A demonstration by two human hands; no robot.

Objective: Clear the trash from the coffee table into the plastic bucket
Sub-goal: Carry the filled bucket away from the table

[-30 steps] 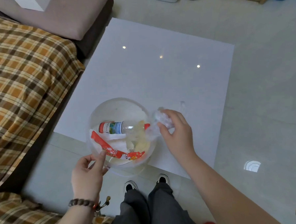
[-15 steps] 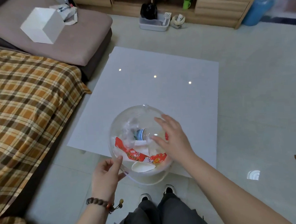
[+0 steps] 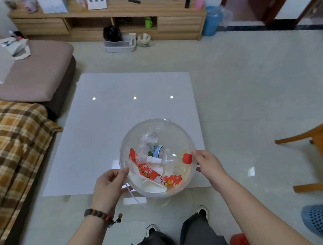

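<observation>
A clear plastic bucket (image 3: pixel 136 131) sits over the near edge of the white coffee table (image 3: pixel 108 125). Inside it lie a plastic bottle with a red cap (image 3: pixel 187 158), a red and orange wrapper (image 3: pixel 150 172), crumpled clear plastic (image 3: pixel 148 140) and a white paper cup (image 3: pixel 152 186). My left hand (image 3: pixel 109 185) grips the bucket's left rim. My right hand (image 3: pixel 208 166) holds the right rim, beside the red cap. The tabletop itself shows no loose trash.
A sofa with a plaid blanket (image 3: pixel 14 148) runs along the left. A wooden chair (image 3: pixel 319 151) stands at the right, and a red object (image 3: pixel 240 241) lies by my legs. A wooden cabinet (image 3: pixel 106 22), grey tray (image 3: pixel 119 46) and blue bin (image 3: pixel 211 20) stand at the far wall.
My right hand dropped the crumpled plastic into the bucket, then moved to its right rim. My left hand stayed on the left rim. The camera tilted up.
</observation>
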